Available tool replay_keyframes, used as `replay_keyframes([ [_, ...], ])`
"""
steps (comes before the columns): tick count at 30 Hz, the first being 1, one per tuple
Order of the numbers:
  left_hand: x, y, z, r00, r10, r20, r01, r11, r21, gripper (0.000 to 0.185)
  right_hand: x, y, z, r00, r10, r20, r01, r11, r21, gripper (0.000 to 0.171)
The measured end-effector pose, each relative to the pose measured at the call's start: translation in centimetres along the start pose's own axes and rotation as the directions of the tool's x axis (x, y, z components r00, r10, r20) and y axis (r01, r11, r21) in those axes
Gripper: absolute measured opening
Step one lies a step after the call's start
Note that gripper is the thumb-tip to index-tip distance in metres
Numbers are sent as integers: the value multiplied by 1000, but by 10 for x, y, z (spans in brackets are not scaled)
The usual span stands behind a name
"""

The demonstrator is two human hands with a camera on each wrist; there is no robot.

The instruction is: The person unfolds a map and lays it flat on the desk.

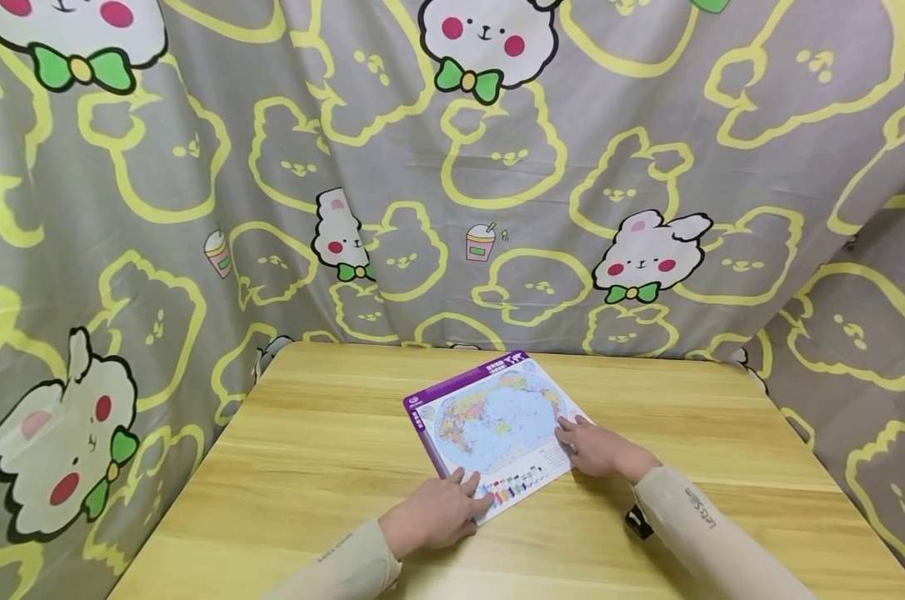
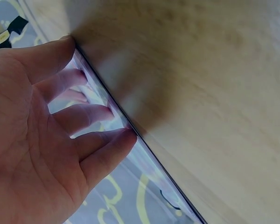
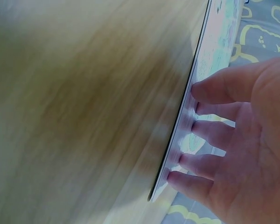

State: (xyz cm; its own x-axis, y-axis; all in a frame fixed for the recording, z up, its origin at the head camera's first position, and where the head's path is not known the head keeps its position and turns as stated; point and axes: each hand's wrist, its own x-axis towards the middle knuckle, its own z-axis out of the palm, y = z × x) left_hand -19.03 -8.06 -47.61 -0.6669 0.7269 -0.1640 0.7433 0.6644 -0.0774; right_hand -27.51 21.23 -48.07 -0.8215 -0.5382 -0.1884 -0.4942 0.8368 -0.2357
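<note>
A flat world-map board (image 1: 497,421) with a purple border lies on the wooden table (image 1: 317,467), turned at an angle. My left hand (image 1: 441,510) rests on its near corner, fingertips (image 2: 123,135) touching the board's edge (image 2: 130,128). My right hand (image 1: 598,446) lies on the board's right edge, fingers (image 3: 203,91) straight and pressing on the board (image 3: 210,51). Neither hand curls round the board.
A grey cloth (image 1: 452,183) printed with yellow bears and white rabbits hangs behind and around the table. The far edge of the table (image 1: 497,348) meets the cloth. A small black object (image 1: 638,521) lies on the table under my right forearm.
</note>
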Motion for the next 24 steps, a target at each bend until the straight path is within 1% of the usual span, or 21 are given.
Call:
replay_keyframes([
  [16, 4, 9, 0, 1000, 22, 14, -22, 999, 30, 50, 0, 3, -2, 1000, -18, -14, 18, 1000, -10, 45],
  [24, 5, 13, -1, 999, 47, 2, -47, 996, 78, 49, 2, 6, 0, 1000, -25, -13, 25, 999, -32, 45],
])
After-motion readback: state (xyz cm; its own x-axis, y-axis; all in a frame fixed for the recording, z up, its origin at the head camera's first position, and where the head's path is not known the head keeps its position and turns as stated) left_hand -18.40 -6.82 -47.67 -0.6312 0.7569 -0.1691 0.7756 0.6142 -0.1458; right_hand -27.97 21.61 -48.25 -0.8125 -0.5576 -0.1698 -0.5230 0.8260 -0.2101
